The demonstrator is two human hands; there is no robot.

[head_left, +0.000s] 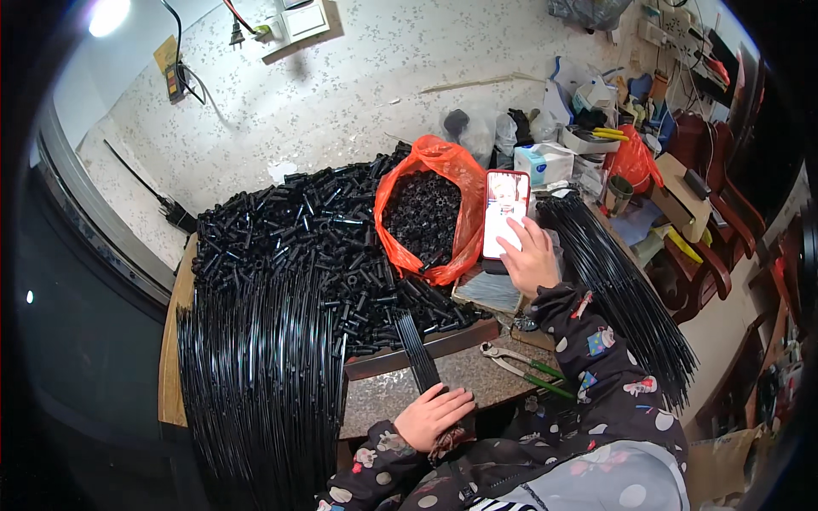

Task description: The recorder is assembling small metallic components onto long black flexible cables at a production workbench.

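My right hand (533,257) reaches to a phone (503,228) in a red case that stands propped with its screen lit. The fingers are apart, with fingertips at the lower part of the screen. Near the table's front edge my left hand (434,417) lies flat, fingers stretched, at the lower end of a small bundle of thin black rods (416,347). The bundle's upper end rests over a wooden strip (422,348). What lies under the left palm is hidden. Pliers with green handles (521,364) lie to the right of the bundle.
A heap of short black tubular parts (281,226) covers the table's left and back. An orange plastic bag (469,200) holds more small black parts. Long black rods (256,375) hang over the front left; another sheaf of rods (618,289) lies right. A wooden chair (724,204) stands farther right.
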